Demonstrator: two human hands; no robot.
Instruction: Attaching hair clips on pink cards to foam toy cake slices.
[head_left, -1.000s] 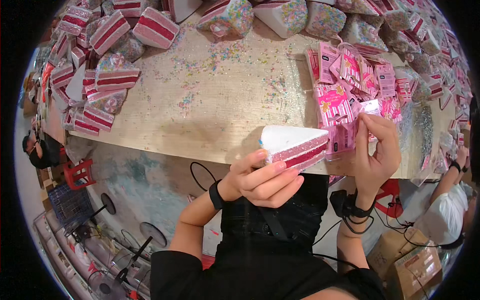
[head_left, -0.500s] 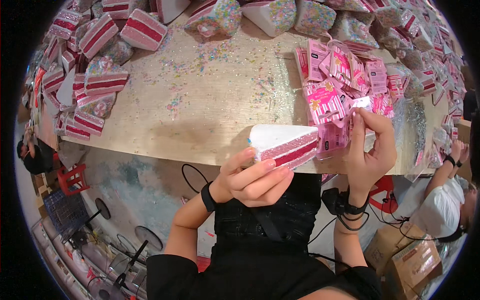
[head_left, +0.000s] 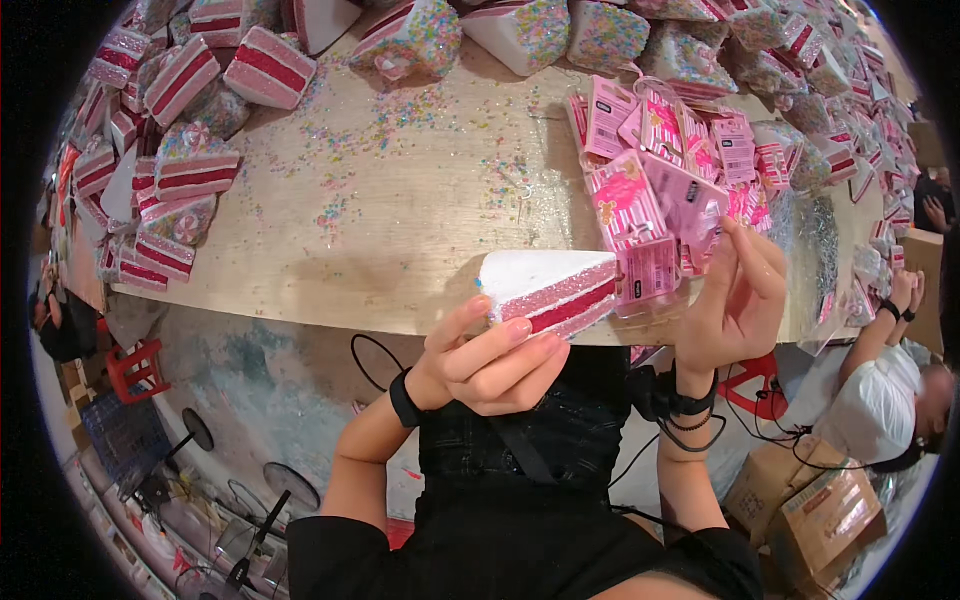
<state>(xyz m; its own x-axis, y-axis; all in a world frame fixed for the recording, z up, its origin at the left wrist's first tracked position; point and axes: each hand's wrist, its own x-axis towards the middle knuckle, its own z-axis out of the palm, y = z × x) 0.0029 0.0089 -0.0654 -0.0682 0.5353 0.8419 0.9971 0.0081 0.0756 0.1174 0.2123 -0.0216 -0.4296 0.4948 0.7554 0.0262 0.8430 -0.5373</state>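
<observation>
My left hand (head_left: 500, 370) is wrapped round an artificial cake slice (head_left: 550, 285) with a white side and glittery pink and dark red layers. The slice is held over the table's near edge, its narrow end toward the right. Just right of it, my right hand (head_left: 735, 300) is closed in a pinch at the edge of a pink tag card (head_left: 688, 200). That card is tilted above a loose pile of similar pink printed tags (head_left: 625, 200). The exact grip between thumb and finger is partly hidden.
More cake slices (head_left: 270, 68) crowd the far and left sides of the wooden table (head_left: 400, 200), with sprinkles scattered over it. A co-worker in a white top (head_left: 885, 395) is at the right. Cardboard boxes (head_left: 825, 515) and a red stool (head_left: 137, 370) stand on the floor.
A pink tag card now shows face-on by my right fingertips, lifted off the pile. My right hand has shifted slightly. My left hand still holds the cake slice.
</observation>
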